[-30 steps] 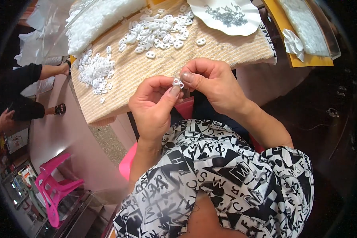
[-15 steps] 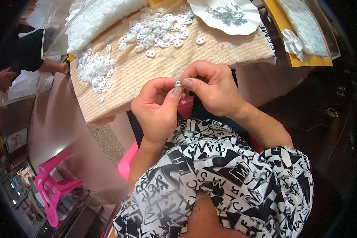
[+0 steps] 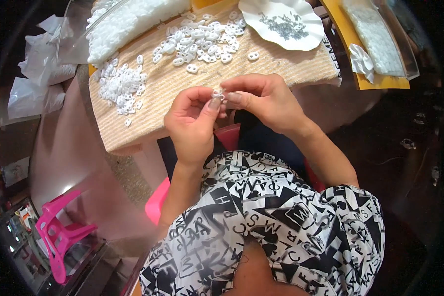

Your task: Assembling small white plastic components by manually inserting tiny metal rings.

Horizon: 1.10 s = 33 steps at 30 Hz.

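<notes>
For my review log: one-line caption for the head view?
Both hands, left hand and right hand, pinch one small white piece.

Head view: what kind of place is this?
Probably a small hand-assembly or piecework bench, maybe home-based. Both hands pinch one small white part over a woven mat strewn with loose white plastic pieces, beside a white dish of tiny metal bits.

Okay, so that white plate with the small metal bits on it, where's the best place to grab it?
Take the white plate by its wavy near rim, the bare edge facing the hands, probably coming in low from the person's side. The metal bits sit mid-plate, so keep it level.
</notes>
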{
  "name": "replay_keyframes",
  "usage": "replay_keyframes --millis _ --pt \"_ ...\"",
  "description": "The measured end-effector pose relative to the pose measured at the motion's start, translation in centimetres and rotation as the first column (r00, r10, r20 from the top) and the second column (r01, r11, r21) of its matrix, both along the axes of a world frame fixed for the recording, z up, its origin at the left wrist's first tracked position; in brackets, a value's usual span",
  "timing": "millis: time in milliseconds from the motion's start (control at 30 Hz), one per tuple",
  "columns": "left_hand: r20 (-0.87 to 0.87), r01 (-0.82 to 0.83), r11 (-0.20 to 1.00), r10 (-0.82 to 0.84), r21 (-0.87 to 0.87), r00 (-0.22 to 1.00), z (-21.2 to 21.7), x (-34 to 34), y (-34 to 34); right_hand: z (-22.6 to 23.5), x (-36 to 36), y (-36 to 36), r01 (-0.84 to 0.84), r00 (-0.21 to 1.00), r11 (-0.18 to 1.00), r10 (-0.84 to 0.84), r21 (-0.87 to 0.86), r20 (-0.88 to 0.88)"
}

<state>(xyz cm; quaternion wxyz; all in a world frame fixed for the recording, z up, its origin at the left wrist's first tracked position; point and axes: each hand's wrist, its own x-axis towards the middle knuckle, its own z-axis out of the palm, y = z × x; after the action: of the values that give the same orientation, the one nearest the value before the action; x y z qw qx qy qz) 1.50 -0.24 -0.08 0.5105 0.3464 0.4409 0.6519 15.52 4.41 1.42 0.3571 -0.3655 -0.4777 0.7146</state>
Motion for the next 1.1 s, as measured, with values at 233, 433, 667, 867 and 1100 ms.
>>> replay_keyframes --millis 233,433,667,867,1100 --pt "0.144 -0.062 0.997 0.055 0.047 0.988 0.1 -2.0 0.2 0.5 1.1 1.9 0.003 0.944 0.979 -0.070 0.206 0.323" --pt "0.156 -0.217 0.975 0.207 0.051 0.966 -0.5 -4.9 1.0 0.4 -2.1 3.9 -0.202 0.773 0.671 -0.338 0.713 0.537" --pt "0.309 -0.183 0.983 0.174 0.002 0.935 0.3 -6.6 1.4 -1.2 -6.9 5.6 -0.547 0.546 0.439 -0.459 0.713 0.701" --pt "0.314 -0.148 0.986 0.165 -0.076 0.935 0.7 -6.1 1.3 -1.7 -7.4 5.4 -0.497 0.613 0.449 -0.425 0.743 0.667" --pt "0.275 -0.132 0.989 0.146 -0.071 0.950 1.5 -5.5 1.1 0.1 -3.2 5.4 -0.074 0.939 0.933 -0.054 0.351 0.340"
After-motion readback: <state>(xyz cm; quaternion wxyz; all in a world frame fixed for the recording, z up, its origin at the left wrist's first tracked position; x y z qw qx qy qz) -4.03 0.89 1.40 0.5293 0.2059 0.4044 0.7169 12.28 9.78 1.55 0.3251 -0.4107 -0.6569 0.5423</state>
